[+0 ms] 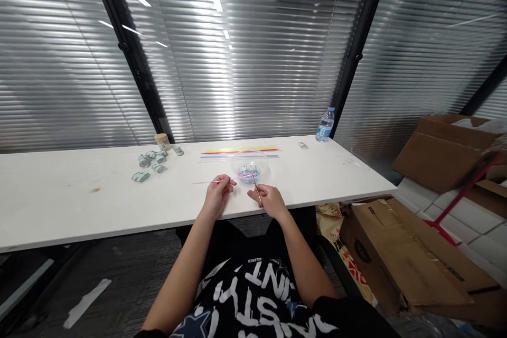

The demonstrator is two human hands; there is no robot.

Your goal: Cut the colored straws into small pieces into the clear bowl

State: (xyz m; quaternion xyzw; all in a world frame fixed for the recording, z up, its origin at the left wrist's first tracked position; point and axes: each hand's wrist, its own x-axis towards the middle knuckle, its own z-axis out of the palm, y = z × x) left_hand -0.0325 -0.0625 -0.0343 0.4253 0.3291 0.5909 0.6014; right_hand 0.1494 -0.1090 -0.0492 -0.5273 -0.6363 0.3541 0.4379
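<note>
My left hand [220,193] pinches a long thin pink strip [202,182], which runs left over the table and right toward a clear round bowl [264,173]. Whether it is a straw or a paper strip I cannot tell. In my right hand [270,202] is a slim pair of scissors [255,186], its blades pointing away from me over the bowl's near side. The strip's right end lies at the blades. Small coloured pieces, pink, blue and purple, lie inside the bowl, along with a pale green-printed packet. Behind it several long thin yellow, red and blue strips [237,151] lie side by side.
Several small clear green-marked packets [144,161] and a cork-lidded jar [162,140] are at the left. A water bottle [325,125] stands at the back right, near one more packet [302,145]. Cardboard boxes [412,253] sit on the floor to the right.
</note>
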